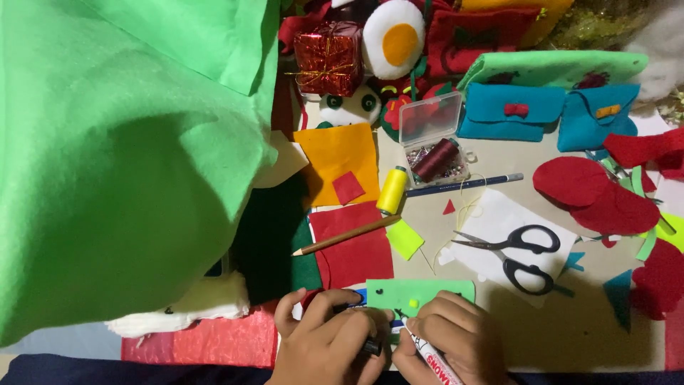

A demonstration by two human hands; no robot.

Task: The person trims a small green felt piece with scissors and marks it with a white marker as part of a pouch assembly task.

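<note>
At the near edge of the table, a small light-green felt rectangle point(420, 292) is pinned flat under both hands, with a few small dots seen on its upper face. The left hand point(328, 342) is curled shut around a dark marker cap point(371, 347), its fingertips pressed on the left end of the felt. The right hand point(456, 342) is closed around a white marker pen with red lettering point(431, 356), the tip being held against the lower edge of the felt. The piece is judged light, soft and limp, apt to slide or crease unless pressed down; a hold near its corners or by a flat palm would be safest, and ink is likely to bleed if the tip is left resting.

Just above it, a red felt square point(353, 249) is crossed by a brown wooden pencil point(345, 236), with a yellow-green felt scrap point(405, 239) beside it. To the right, black-handled scissors point(516, 253) are laid open on white paper, well apart from the hands. Further back are seen a yellow thread spool point(392, 190), an orange felt square point(340, 162), a clear plastic box point(433, 139) with a maroon spool inside, and two blue felt pouches point(509, 112).

A large sheet of bright green felt point(121, 157) is draped over the whole left side, so open room is left mainly to the right of the hands, on bare tabletop point(570, 328)
</note>
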